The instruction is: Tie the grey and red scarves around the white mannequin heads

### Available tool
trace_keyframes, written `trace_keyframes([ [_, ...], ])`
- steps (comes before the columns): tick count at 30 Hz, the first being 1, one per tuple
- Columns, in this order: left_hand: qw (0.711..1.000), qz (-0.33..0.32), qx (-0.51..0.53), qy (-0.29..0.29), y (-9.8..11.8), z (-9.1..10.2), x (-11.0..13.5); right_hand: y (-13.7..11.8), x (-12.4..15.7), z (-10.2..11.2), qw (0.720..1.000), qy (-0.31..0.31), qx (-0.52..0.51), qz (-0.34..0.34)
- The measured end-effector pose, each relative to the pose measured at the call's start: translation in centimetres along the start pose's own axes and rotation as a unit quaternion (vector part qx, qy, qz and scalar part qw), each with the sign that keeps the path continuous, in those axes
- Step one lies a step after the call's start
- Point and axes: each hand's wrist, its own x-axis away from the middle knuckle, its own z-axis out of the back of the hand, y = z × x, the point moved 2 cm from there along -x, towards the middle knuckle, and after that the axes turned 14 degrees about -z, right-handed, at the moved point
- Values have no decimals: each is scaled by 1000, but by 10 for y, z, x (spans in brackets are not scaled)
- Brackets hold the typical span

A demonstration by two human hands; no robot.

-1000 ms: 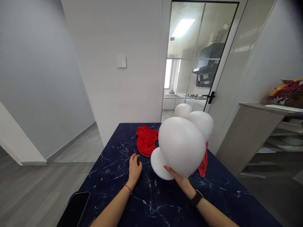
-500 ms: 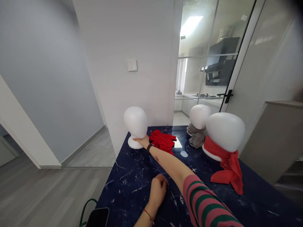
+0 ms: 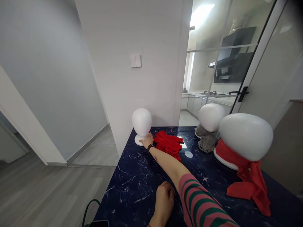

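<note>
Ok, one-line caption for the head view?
Right hand at the base of a bare foam head on the dark table.

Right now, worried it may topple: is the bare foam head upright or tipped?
Upright: the foam head stands on its base, right hand at its foot.

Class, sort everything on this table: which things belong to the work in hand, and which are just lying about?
In hand: right hand touching bare foam head; loose red cloth beside it.
Lying about: grey-scarfed head, red-scarfed head, phone, left hand resting fisted.
</note>
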Motion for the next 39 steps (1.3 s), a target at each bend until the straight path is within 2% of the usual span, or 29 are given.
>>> trace_keyframes([
  [3, 1000, -4, -25, -1, -2, 0, 0, 17, 40, 20, 999, -16, 48, 18],
  [7, 1000, -9, -21, -1, 0, 1, 0, 60, 114, 60, 978, -9, 189, 89],
  [9, 1000, -10, -23, -4, 1, 1, 0, 81, 140, 78, 971, 3, 224, 85],
  [11, 999, -14, -30, -6, 2, 1, 0, 95, 147, 91, 971, 2, 231, 59],
  [13, 999, -22, -38, -5, 2, 2, -1, 99, 136, 99, 973, -3, 229, 40],
  [17, 998, -38, -45, 2, 3, 4, -1, 86, 95, 110, 978, -3, 205, 43],
  [19, 998, -44, -45, 1, 4, 5, 0, 77, 92, 114, 981, -4, 187, 55],
  [21, 998, -49, -45, -2, 4, 6, 0, 71, 109, 120, 982, -5, 169, 79],
  [24, 997, -57, -47, -2, 4, 7, 0, 81, 160, 138, 984, -30, 121, 131],
  [26, 997, -61, -48, 0, 3, 7, 0, 102, 196, 157, 986, -53, 78, 140],
  [29, 997, -67, -44, 1, 2, 7, 0, 147, 232, 193, 994, -51, 56, 77],
  [32, 997, -69, -38, 0, 1, 7, 0, 186, 246, 225, 1000, 5, 30, 5],
  [34, 997, -70, -37, -4, -1, 8, 0, 202, 249, 236, 998, 44, -3, -33],
  [39, 996, -73, -41, -17, -4, 9, -1, 215, 248, 240, 991, 95, -44, -88],
])
